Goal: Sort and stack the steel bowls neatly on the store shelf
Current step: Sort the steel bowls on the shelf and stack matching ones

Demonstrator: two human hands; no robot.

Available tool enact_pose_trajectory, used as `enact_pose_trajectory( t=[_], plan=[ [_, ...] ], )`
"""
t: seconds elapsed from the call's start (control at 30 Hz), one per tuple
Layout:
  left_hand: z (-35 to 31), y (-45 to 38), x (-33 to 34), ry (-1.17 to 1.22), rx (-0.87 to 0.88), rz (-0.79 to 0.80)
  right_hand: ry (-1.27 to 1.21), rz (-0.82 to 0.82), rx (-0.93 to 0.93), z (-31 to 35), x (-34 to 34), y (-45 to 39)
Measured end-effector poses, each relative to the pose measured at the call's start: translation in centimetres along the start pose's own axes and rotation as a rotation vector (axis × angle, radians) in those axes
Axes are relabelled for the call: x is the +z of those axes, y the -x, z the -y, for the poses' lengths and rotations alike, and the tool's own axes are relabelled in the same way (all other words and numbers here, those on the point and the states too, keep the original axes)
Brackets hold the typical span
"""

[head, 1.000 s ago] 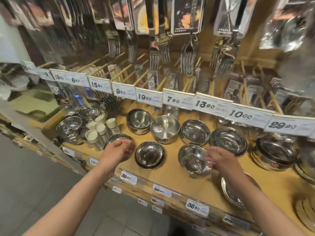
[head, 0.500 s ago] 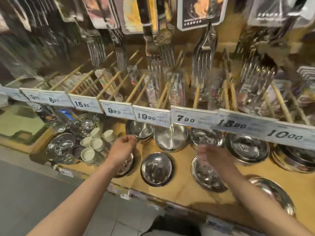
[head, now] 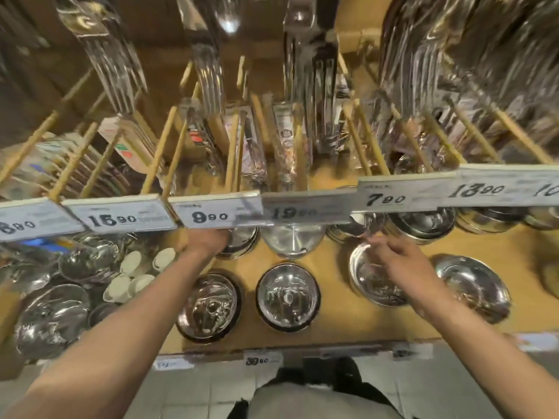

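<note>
Now both hands have advanced deeper onto the wooden shelf (head: 348,322) than half a second earlier, and the view has tipped further downward, so the price-tag rail (head: 211,211) crosses mid-frame. The left hand (head: 205,241) reaches under the rail below the 9.90 tag (head: 211,216); its fingers are hidden behind the tag, so whether it grips anything cannot be told. It lies at the rear-row bowl (head: 242,241), having left the front-left bowl (head: 210,306) it hovered over before. The right hand (head: 396,261) sits below the 7.90 tag (head: 385,199), fingers curled and drawn together at the far rim of the shallow bowl (head: 370,279), apparently pinching it; motion blur prevents certainty. Between the two forearms, below the 19.90 tag (head: 295,213), the front-centre bowl (head: 287,297) stands untouched, as before. White cups (head: 133,276) cluster left of the left wrist, below the 15.90 tag (head: 113,219). A larger bowl (head: 475,285) rests right of the right forearm.
</note>
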State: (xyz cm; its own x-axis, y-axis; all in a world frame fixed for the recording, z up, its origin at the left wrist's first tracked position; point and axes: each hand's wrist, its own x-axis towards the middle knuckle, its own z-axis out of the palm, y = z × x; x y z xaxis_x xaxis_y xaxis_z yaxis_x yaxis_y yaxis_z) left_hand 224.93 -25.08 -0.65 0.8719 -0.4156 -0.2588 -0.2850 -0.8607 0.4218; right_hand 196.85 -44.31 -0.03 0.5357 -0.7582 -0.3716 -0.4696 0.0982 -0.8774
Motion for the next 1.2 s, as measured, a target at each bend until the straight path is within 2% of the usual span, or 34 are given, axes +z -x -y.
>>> enact_pose_trajectory(
  t=[0.13, 0.4, 0.5, 0.6, 0.7, 0.8, 0.93, 1.03, 1.2],
  plan=[
    [-0.1, -0.9, 0.6, -0.039, -0.046, 0.004, -0.036, -0.085, 0.068, -1.3, 0.2, 0.9],
    [1.1, -2.6, 0.8, -0.029, -0.030, 0.030, -0.038, -0.105, 0.034, -1.1, 1.0, 2.6],
    [1.6, -2.9, 0.4, 0.069, -0.026, 0.034, -0.050, -0.104, 0.020, -0.7, 1.5, 2.8],
    [1.9, -2.6, -0.3, 0.264, -0.124, -0.003, -0.045, -0.103, 0.059, -0.7, 2.2, 2.9],
    [1.8, -1.9, -1.0, 0.372, -0.043, 0.006, -0.090, -0.079, 0.107, -0.7, 2.8, 2.8],
    [1.6, -1.1, -1.5, 0.433, -0.059, 0.016, -0.139, -0.027, 0.127, -0.8, 3.4, 2.9],
    [1.0, 1.3, -1.5, 0.446, 0.125, -0.073, -0.132, 0.045, 0.098, -1.2, 4.0, 3.2],
    [0.7, 2.5, -1.0, 0.560, 0.045, -0.016, -0.120, 0.069, 0.083, -1.6, 3.9, 3.9],
    [-0.8, 3.9, -0.3, 0.657, 0.027, 0.197, -0.119, 0.024, 0.082, -2.6, 1.9, 4.9]
  ],
)
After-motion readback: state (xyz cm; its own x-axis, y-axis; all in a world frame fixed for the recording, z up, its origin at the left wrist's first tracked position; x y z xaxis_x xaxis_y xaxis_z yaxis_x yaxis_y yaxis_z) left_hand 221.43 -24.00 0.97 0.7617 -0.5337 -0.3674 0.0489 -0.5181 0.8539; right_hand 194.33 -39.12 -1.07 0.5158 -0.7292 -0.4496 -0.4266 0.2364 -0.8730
